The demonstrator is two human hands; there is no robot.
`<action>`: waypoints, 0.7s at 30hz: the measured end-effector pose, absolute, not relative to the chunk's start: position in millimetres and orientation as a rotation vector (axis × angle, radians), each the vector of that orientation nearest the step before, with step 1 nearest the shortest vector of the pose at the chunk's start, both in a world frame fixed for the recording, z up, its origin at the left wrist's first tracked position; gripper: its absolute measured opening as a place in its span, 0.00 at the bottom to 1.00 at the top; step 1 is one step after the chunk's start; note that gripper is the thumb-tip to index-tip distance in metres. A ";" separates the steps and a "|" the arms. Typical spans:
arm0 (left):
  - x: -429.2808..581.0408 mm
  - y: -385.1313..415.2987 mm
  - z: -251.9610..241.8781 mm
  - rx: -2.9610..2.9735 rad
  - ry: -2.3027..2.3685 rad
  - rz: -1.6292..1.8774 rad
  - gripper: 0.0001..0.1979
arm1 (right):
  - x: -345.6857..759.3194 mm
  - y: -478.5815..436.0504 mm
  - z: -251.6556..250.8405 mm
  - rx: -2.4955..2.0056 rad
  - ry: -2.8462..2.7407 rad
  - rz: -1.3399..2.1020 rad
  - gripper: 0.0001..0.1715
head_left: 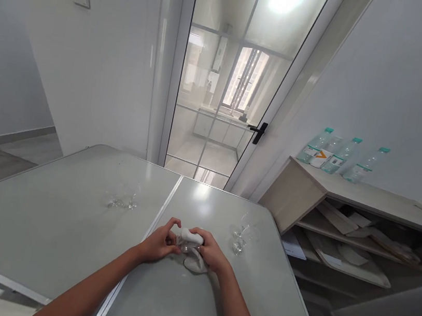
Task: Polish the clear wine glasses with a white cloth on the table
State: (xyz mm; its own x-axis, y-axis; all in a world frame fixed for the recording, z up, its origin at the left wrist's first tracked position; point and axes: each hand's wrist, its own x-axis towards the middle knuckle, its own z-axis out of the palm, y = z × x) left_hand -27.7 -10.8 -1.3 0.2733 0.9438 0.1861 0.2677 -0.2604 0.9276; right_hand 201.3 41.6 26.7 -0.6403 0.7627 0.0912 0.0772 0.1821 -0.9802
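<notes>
A crumpled white cloth (195, 264) is bunched in my right hand (213, 251), whose fingers curl over it from the right. Part of the cloth hangs down to the table top. Beside it, my left hand (162, 240) is curved, thumb and fingertips bent toward the cloth. Between the hands a clear, shiny glass (185, 249) shows in small part; the cloth and fingers hide most of it, so its shape is unclear. Clear glassware (122, 203) stands left of my hands, and more clear glassware (238, 243) stands close to the right.
The grey-green table (68, 221) has a metal seam (169, 199) running along it. Beyond its far edge is a glazed door (205, 141) with a black handle (260, 132). At right, a wooden shelf unit (305, 184) carries several plastic bottles (339, 157) and holds boards.
</notes>
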 end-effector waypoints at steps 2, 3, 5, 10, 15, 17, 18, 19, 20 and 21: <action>-27.9 -10.9 -4.4 1.808 1.197 1.027 0.29 | 197.4 42.3 18.4 -0.859 -1.745 1.661 0.16; -28.5 -11.0 -6.1 1.864 1.232 1.027 0.28 | 195.9 42.7 14.0 -0.891 -1.677 1.746 0.13; -30.5 -11.1 -9.3 1.989 1.300 1.040 0.26 | 194.0 44.0 5.4 -0.967 -1.563 1.865 0.11; -34.3 -10.2 -10.4 2.141 1.404 1.126 0.17 | 189.6 48.0 -10.7 -1.055 -1.487 1.897 0.12; -31.1 -6.5 -1.4 1.745 1.215 1.005 0.22 | 182.5 46.9 -2.6 -0.950 -1.473 1.755 0.09; -29.2 -5.5 1.5 1.571 1.087 0.962 0.23 | 184.6 44.4 6.3 -0.839 -1.575 1.564 0.08; -28.5 -5.4 2.6 1.503 1.027 0.938 0.24 | 187.0 42.6 10.5 -0.769 -1.640 1.493 0.08; -27.9 -5.5 3.4 1.450 0.973 0.910 0.25 | 189.9 40.5 14.2 -0.694 -1.717 1.452 0.08; -27.6 -5.8 4.1 1.416 0.932 0.884 0.26 | 192.9 38.3 17.1 -0.624 -1.791 1.447 0.07; -27.5 -6.2 4.5 1.397 0.907 0.864 0.27 | 195.8 36.2 19.2 -0.559 -1.862 1.463 0.07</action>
